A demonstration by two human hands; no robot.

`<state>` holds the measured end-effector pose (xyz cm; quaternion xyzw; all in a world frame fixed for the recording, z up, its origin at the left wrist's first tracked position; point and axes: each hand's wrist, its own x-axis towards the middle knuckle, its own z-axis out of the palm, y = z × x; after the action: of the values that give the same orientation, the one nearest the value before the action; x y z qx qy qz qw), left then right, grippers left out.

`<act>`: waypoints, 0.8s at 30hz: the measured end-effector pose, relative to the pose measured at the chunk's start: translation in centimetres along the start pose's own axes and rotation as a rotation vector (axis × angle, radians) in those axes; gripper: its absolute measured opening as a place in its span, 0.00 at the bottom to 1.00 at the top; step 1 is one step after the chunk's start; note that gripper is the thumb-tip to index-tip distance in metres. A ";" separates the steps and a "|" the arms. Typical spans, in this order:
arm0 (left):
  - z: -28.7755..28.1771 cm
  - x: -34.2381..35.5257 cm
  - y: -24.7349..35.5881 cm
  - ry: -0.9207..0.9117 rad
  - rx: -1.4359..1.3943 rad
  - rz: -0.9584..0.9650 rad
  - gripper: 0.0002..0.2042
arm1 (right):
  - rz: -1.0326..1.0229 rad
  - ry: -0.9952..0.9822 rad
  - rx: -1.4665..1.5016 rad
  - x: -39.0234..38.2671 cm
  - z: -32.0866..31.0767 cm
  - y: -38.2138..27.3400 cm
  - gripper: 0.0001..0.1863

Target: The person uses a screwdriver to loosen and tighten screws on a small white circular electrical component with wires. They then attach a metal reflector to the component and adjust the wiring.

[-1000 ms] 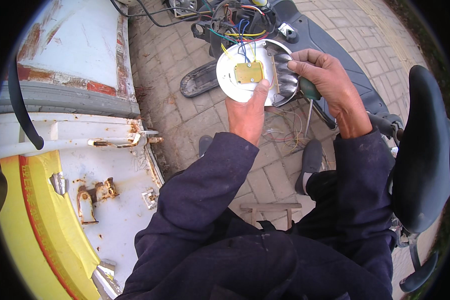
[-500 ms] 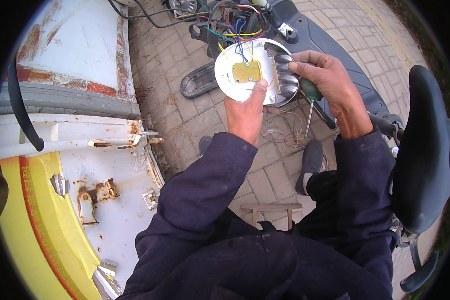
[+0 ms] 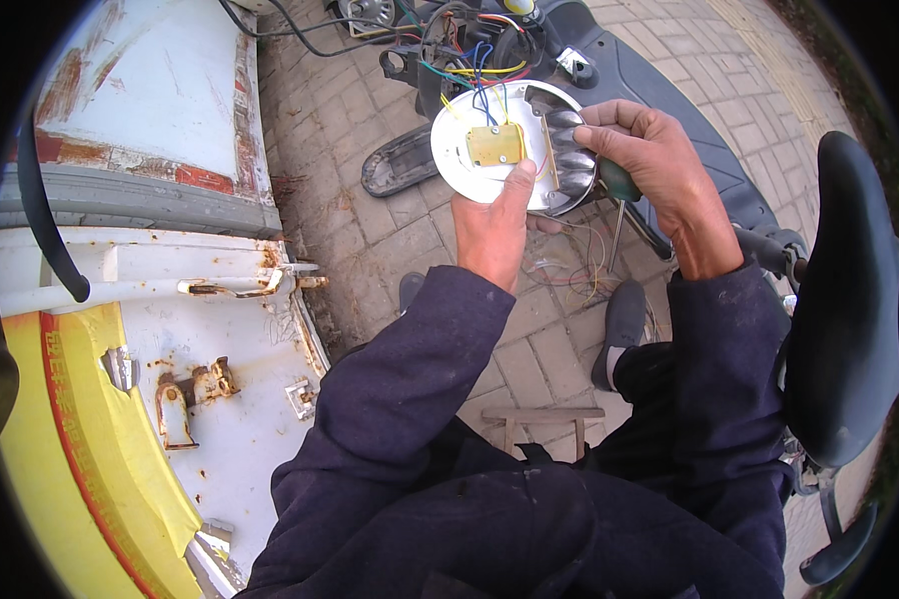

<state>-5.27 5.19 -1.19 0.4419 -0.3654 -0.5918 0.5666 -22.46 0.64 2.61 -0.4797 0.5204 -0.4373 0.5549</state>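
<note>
In front of me is a round white lamp housing (image 3: 459, 175), its open back facing up. A yellowish block (image 3: 495, 145) is screwed inside it, and blue and yellow wires (image 3: 485, 90) run from it to the vehicle beyond. On its right side sits a shiny, dark ribbed reflector (image 3: 567, 160). My left hand (image 3: 496, 225) grips the near rim, thumb on top and fingers mostly hidden beneath. The thumb and fingers of my right hand (image 3: 654, 160) close on the right edge of the reflector. Against that palm rests a green-handled screwdriver (image 3: 619, 182), its shaft pointing down.
An electric scooter (image 3: 649, 100) with exposed wiring stands ahead, and its black seat (image 3: 844, 299) is on the right. Thin loose wires (image 3: 594, 262) lie on the paving. A rusty white metal panel (image 3: 240, 339) lines the left. A small wooden stool (image 3: 542, 413) is between my legs.
The lamp housing has shifted and tilted very slightly in my hands. Both hands keep nearly the same grip, and the screwdriver stays in my right hand.
</note>
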 end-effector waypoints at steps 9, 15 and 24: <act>0.0 0.0 0.0 -0.011 0.005 -0.001 0.24 | -0.004 -0.013 -0.005 0.0 0.0 0.0 0.14; 0.1 -0.1 0.1 -0.019 0.010 -0.005 0.24 | 0.009 -0.018 0.009 0.1 0.0 0.3 0.14; 0.0 0.1 0.2 -0.074 0.019 -0.027 0.27 | 0.003 -0.017 0.021 0.1 -0.4 0.0 0.11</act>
<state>-5.21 5.03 -1.03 0.4299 -0.3857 -0.6117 0.5406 -22.83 0.49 2.54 -0.4768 0.5115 -0.4380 0.5650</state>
